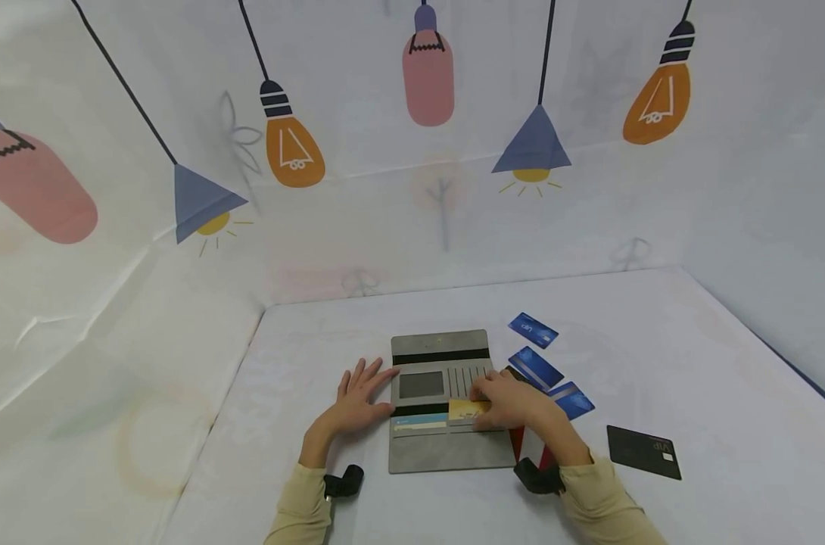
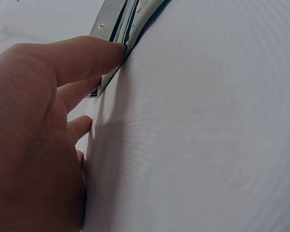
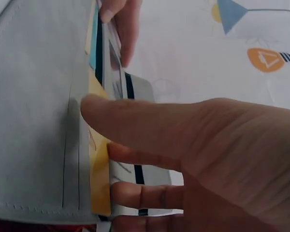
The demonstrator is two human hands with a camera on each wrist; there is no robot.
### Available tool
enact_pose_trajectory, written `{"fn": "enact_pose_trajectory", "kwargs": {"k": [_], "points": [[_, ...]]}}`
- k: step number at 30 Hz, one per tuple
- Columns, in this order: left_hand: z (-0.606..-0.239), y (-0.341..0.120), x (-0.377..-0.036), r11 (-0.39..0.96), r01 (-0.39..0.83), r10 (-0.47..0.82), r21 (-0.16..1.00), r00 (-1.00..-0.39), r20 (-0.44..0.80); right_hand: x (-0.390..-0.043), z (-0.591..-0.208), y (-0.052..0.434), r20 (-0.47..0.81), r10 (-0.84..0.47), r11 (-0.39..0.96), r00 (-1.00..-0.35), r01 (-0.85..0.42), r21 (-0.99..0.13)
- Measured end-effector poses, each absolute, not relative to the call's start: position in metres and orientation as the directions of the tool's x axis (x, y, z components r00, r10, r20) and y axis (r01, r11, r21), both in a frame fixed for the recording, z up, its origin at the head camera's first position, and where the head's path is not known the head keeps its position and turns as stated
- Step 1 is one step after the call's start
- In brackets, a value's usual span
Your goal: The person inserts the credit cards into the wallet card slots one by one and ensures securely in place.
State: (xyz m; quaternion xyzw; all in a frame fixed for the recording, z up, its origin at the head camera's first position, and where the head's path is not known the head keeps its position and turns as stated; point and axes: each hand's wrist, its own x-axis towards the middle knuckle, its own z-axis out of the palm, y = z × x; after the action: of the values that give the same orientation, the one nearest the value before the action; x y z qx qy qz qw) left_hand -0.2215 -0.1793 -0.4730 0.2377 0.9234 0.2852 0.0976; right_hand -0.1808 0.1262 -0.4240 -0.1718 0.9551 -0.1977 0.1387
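A grey card wallet [image 1: 446, 454] lies unfolded on the white table, with black strips, slots and a dark window panel. In its lower half a gold card [image 3: 100, 188] stands partly inside a slot, beside a light-blue card [image 1: 419, 418]. My right hand [image 1: 518, 401] pinches the gold card, thumb in front and fingers behind in the right wrist view. At the wallet's left edge my left hand [image 1: 354, 409] rests with fingers spread, its thumb and index finger touching the edge. The gold card's lower end is hidden in the slot.
Right of the wallet lie several blue cards [image 1: 535, 367] and a black card [image 1: 642, 452] marked VIP. Red cards [image 1: 517, 441] show partly beneath my right wrist. White sheets printed with lamps and bulbs [image 1: 295, 151] enclose the table's back and sides.
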Motion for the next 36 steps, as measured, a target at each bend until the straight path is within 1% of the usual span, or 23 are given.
{"fn": "enact_pose_trajectory", "kwargs": {"k": [5, 10, 15, 27, 36], "points": [[-0.473, -0.179, -0.221, 0.729, 0.382, 0.491, 0.568, -0.870, -0.046, -0.173, -0.422, 0.116, -0.212, -0.382, 0.877, -0.900, -0.281, -0.389], [-0.473, -0.179, -0.222, 0.728, 0.379, 0.490, 0.571, -0.871, -0.046, -0.166, -0.423, 0.105, -0.242, -0.379, 0.904, -0.893, -0.301, -0.303], [-0.474, -0.180, -0.222, 0.727, 0.373, 0.486, 0.577, -0.872, -0.049, -0.161, -0.423, 0.099, -0.236, -0.359, 0.923, -0.903, -0.307, -0.232], [-0.475, -0.179, -0.222, 0.723, 0.375, 0.488, 0.580, -0.872, -0.045, -0.158, -0.426, 0.096, -0.221, -0.357, 0.924, -0.908, -0.309, -0.225], [-0.474, -0.179, -0.222, 0.723, 0.368, 0.487, 0.585, -0.872, -0.053, -0.155, -0.425, 0.093, -0.182, -0.362, 0.923, -0.914, -0.324, -0.210]]}}
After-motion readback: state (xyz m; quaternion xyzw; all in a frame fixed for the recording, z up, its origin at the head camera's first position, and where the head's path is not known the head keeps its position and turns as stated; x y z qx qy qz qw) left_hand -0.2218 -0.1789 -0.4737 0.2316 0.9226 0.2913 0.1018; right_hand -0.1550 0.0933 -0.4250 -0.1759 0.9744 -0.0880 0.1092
